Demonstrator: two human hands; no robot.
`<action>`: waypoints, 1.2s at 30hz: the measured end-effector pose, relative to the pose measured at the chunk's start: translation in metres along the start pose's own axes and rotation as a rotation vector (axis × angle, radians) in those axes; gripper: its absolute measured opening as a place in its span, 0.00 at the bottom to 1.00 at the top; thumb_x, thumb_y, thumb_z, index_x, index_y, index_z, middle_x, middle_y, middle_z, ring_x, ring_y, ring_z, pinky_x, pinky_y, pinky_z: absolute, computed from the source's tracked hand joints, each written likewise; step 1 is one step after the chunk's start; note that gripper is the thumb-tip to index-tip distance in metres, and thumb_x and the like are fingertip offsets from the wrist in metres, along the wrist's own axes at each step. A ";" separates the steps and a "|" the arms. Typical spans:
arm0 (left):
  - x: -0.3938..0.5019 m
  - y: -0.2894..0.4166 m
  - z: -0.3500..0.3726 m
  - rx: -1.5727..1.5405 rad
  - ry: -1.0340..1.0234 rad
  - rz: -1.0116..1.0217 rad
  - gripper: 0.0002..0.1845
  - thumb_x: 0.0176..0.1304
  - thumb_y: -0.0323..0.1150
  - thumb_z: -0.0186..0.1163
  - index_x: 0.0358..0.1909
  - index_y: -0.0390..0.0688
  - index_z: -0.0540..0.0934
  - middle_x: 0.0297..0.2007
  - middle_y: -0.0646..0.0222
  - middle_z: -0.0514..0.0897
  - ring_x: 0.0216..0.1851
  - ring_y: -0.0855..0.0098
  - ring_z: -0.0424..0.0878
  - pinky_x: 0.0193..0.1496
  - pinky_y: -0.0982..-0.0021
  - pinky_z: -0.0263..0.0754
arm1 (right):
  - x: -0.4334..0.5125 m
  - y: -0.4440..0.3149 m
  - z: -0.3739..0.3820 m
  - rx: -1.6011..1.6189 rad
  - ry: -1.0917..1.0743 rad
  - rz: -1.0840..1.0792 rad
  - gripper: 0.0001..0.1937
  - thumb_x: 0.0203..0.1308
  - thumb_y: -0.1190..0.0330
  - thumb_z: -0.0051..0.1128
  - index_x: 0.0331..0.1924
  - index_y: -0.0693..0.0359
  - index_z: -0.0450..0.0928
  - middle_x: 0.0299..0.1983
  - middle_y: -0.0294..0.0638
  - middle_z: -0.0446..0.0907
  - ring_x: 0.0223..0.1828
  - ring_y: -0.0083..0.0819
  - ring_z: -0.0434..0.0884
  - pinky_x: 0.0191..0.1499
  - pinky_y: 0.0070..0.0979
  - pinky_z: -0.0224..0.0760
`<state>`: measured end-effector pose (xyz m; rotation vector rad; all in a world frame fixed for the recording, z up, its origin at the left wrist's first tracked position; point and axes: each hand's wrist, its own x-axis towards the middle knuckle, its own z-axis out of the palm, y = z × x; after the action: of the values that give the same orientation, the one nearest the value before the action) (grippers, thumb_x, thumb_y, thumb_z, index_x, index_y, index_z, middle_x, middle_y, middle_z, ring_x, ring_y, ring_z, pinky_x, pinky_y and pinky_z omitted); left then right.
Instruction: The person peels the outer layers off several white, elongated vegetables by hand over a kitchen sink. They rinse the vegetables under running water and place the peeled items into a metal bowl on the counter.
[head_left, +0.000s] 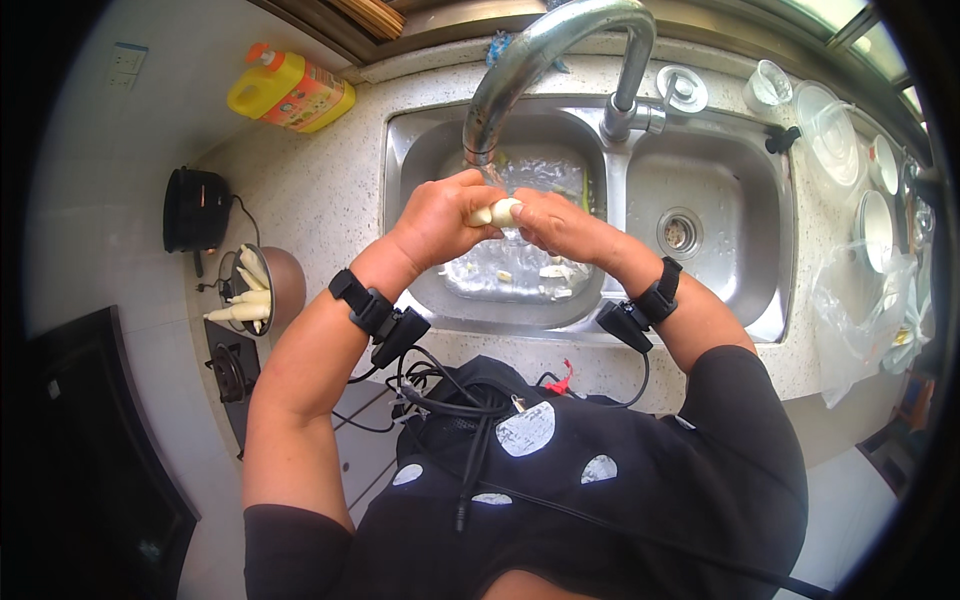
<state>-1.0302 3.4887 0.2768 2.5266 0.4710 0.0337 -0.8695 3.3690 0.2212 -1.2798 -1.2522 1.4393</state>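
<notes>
Between my two hands is a pale, peeled vegetable stem (504, 213), possibly a water bamboo shoot, held over the left basin of a steel double sink (431, 161). My left hand (444, 214) grips one end, and my right hand (556, 225) has its fingers on the other. Just above them is the spout of a curved metal faucet (547, 37), with water running down. Below the hands, pale vegetable scraps (555, 271) lie in water in the basin. The undersides of my fingers are hidden.
To the left stands a brown pot (291, 289) holding several pale peeled stems (251, 306). A black appliance (196, 210) and a yellow pump bottle (296, 91) are behind it. Plastic lids (825, 131), bowls (874, 229) and a clear plastic bag (851, 315) crowd the right counter.
</notes>
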 end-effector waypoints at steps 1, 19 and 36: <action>-0.002 0.001 0.000 0.005 -0.023 -0.017 0.22 0.39 0.32 0.75 0.41 0.46 0.82 0.36 0.66 0.81 0.38 0.61 0.80 0.41 0.67 0.76 | 0.000 0.000 0.001 0.011 -0.011 0.021 0.23 0.67 0.50 0.33 0.31 0.64 0.66 0.21 0.40 0.70 0.24 0.32 0.70 0.30 0.32 0.65; -0.007 0.010 -0.004 0.420 0.154 0.010 0.12 0.41 0.37 0.70 0.29 0.48 0.81 0.24 0.69 0.77 0.25 0.60 0.79 0.28 0.62 0.75 | 0.000 0.007 0.019 0.171 0.165 0.036 0.14 0.65 0.63 0.42 0.46 0.64 0.71 0.25 0.41 0.77 0.26 0.37 0.77 0.33 0.38 0.71; 0.002 0.011 0.001 -0.318 0.115 -0.367 0.17 0.43 0.36 0.72 0.35 0.40 0.81 0.27 0.61 0.84 0.27 0.70 0.82 0.34 0.71 0.75 | 0.022 0.012 0.008 0.666 0.245 0.084 0.19 0.71 0.56 0.40 0.33 0.63 0.73 0.20 0.35 0.70 0.22 0.23 0.71 0.27 0.27 0.65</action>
<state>-1.0244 3.4802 0.2815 2.1038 0.8945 0.1059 -0.8803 3.3872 0.2058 -1.0062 -0.4884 1.5235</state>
